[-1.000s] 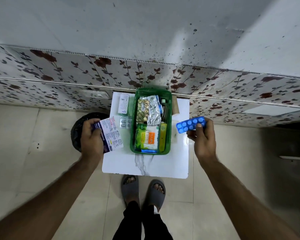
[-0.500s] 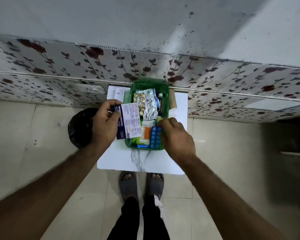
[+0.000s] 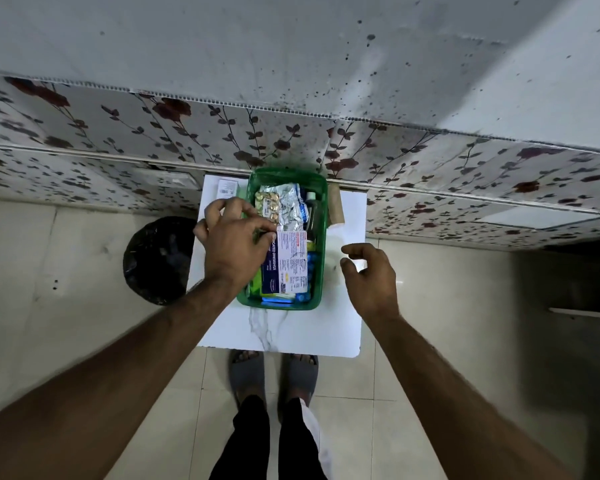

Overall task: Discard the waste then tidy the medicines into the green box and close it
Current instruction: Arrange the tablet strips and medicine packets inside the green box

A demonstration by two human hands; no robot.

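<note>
**A:** What stood furthest left?

**B:** A black-lined bin (image 3: 156,259) on the floor, just beside the white table (image 3: 326,327). Next came the left hand (image 3: 234,244), over the left edge of the green box (image 3: 278,305), thumb and forefinger pinched on the top corner of a dressings pack (image 3: 288,263) lying inside.

**A:** How would that pack handle?

**B:** Light and thin, I judged, likely to bend; an edge pinch suited it. The foil strips (image 3: 281,207) behind it looked crinkly and slippery.

**A:** Anything left outside?

**B:** A small white carton (image 3: 226,188) lay on the table at the far left, near the wall. It looked stiff enough to take by its long sides.

**A:** And the right?

**B:** The right hand (image 3: 371,275) hovered beside the box, fingers loosely curled and apart, holding nothing. No lid was identifiable.
</note>
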